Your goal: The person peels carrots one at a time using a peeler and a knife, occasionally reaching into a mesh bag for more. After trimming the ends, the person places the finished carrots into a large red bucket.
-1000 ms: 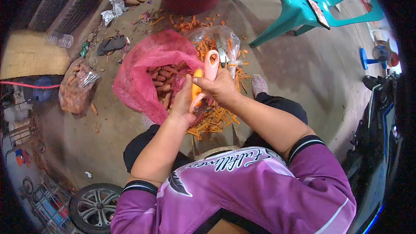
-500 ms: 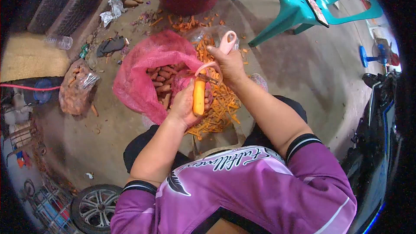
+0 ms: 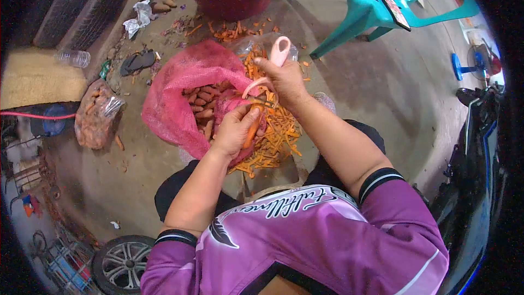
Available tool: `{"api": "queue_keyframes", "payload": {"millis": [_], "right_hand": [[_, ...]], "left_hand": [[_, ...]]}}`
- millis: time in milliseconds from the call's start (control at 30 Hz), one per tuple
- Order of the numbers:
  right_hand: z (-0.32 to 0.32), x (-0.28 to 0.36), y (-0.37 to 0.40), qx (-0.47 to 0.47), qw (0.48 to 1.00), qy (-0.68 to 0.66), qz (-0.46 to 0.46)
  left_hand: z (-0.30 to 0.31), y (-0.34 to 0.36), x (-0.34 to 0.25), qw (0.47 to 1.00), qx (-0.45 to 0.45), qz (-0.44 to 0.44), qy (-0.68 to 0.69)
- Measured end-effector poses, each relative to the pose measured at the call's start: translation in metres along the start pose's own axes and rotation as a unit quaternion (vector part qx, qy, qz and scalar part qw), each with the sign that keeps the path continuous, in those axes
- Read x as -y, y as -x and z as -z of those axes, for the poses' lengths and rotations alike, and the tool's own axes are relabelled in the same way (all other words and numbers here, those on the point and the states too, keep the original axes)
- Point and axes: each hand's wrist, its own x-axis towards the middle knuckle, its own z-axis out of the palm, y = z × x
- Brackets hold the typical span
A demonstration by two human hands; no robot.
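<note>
My left hand, fingers curled round a smooth tapered orange carrot, my right hand gripping a looped pink plastic peeler at its far end, over curly orange peelings, coarse pink mesh sack just left
</note>
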Motion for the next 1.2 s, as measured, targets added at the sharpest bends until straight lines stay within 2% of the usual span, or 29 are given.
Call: {"api": "queue_keyframes", "payload": {"millis": [100,133,233,300,367,400,500,533,633,700,767,800,900,1067,1167,1200], "right_hand": [[0.004,0.001,-0.008,-0.038,0.998,-0.044,-0.010],[0.009,0.000,-0.016,-0.068,0.997,-0.025,0.027],[0.009,-0.002,-0.017,-0.089,0.992,-0.063,0.065],[0.011,-0.015,-0.013,0.017,0.980,0.120,0.157],[-0.002,-0.018,0.001,0.024,0.997,0.074,0.023],[-0.002,-0.013,0.000,0.015,0.999,0.047,0.000],[0.005,0.000,-0.008,-0.068,0.992,0.105,0.022],[0.008,-0.007,-0.022,-0.088,0.989,0.059,0.106],[0.008,-0.006,-0.016,-0.079,0.993,0.018,0.091],[0.005,-0.022,-0.013,-0.029,0.996,0.061,0.065],[0.000,-0.036,-0.013,-0.011,0.995,0.084,0.058],[-0.001,-0.012,-0.004,-0.021,0.996,0.089,0.000],[0.008,-0.007,-0.017,-0.092,0.991,0.089,0.039],[-0.001,-0.016,-0.007,-0.016,1.000,0.019,-0.007],[0.006,-0.029,-0.018,-0.052,0.997,0.049,0.008],[0.012,-0.027,-0.027,-0.073,0.991,0.115,0.004]], "left_hand": [[0.002,-0.003,0.007,0.997,-0.015,-0.062,-0.047],[0.002,-0.003,0.008,0.992,-0.025,-0.083,-0.086],[0.004,-0.006,0.012,0.969,-0.066,-0.153,-0.183],[0.007,-0.011,0.020,0.948,-0.113,-0.207,-0.213],[0.014,-0.015,0.025,0.947,-0.100,-0.197,-0.232],[0.015,-0.016,0.026,0.947,-0.093,-0.191,-0.241],[0.014,-0.014,0.024,0.939,-0.117,-0.176,-0.272],[0.013,-0.012,0.023,0.933,-0.124,-0.177,-0.287],[0.006,-0.006,0.015,0.914,-0.136,-0.168,-0.344],[0.005,-0.003,0.008,0.897,-0.144,-0.147,-0.391],[0.007,-0.002,0.010,0.854,-0.173,-0.192,-0.451],[0.007,-0.002,0.011,0.830,-0.187,-0.214,-0.480],[0.004,0.002,0.011,0.794,-0.196,-0.281,-0.502],[0.006,0.003,0.009,0.719,-0.208,-0.290,-0.596],[0.006,0.004,0.011,0.678,-0.208,-0.308,-0.634],[0.006,0.004,0.011,0.665,-0.209,-0.319,-0.642]]}}
